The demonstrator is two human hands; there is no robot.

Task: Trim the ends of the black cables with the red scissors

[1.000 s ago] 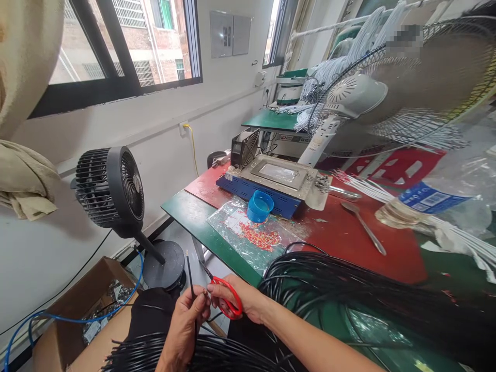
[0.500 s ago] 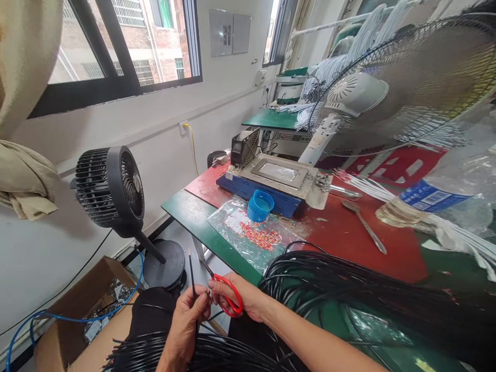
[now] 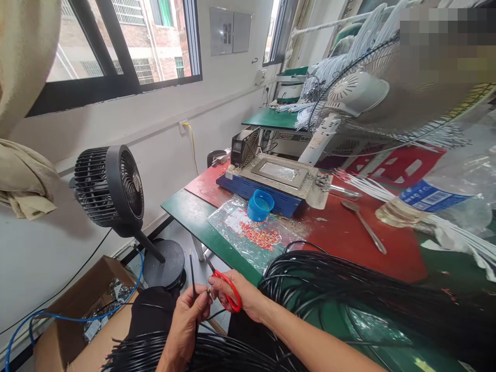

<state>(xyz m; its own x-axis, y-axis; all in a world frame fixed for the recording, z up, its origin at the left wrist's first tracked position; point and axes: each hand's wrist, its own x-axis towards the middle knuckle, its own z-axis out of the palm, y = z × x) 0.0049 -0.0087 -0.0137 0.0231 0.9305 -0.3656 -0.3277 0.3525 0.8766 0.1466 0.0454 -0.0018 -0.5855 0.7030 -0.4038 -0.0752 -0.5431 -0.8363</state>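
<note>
My left hand (image 3: 189, 312) is closed around a black cable (image 3: 192, 271), whose bared end points up past my fingers. Red-handled scissors (image 3: 231, 293) are in my right hand (image 3: 240, 294), with the dark blades aimed up and to the left. The fingertips of both hands nearly meet at a tiny wire end, too small to make out clearly. Across my lap below lies a bundle of black cables (image 3: 151, 351). A larger heap of black cables (image 3: 310, 276) covers the near part of the table to the right of my hands.
A blue cup (image 3: 260, 205) stands on a plastic bag with red and yellow bits (image 3: 259, 235). Behind it sits a solder pot (image 3: 267, 181). A spoon (image 3: 364, 227) and a plastic bottle (image 3: 430, 199) are to the right. A black fan (image 3: 112, 188) and cardboard box (image 3: 58, 320) stand left.
My right hand and the scissors have shifted very slightly up and to the left. The left hand keeps its hold on the cable, almost still.
</note>
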